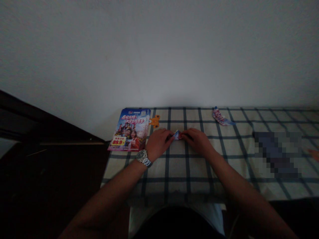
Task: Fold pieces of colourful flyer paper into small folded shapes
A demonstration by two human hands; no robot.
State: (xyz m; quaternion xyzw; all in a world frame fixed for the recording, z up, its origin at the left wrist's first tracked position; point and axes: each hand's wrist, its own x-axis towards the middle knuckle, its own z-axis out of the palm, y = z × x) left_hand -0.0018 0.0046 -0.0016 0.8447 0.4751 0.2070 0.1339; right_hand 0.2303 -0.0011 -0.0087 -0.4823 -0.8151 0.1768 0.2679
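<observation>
A small folded paper (177, 135), printed in blue, white and red, is held low over the checked cloth in front of me. My left hand (159, 141) pinches its left end between thumb and fingers; a metal watch (144, 158) is on that wrist. On the other end, my right hand (195, 140) has its fingertips closed too. Parts of the paper are hidden by the fingers, so its exact shape is hard to make out. To the left of my left hand lies a stack of printed flyers (131, 129).
A crumpled or folded printed paper (220, 118) lies near the wall at the back right. An orange bear-shaped figure (155, 121) is beside the flyers. A blurred-out dark object (276, 154) lies on the tablecloth (239, 159) at right. Another person's hand (314, 154) shows at the right edge.
</observation>
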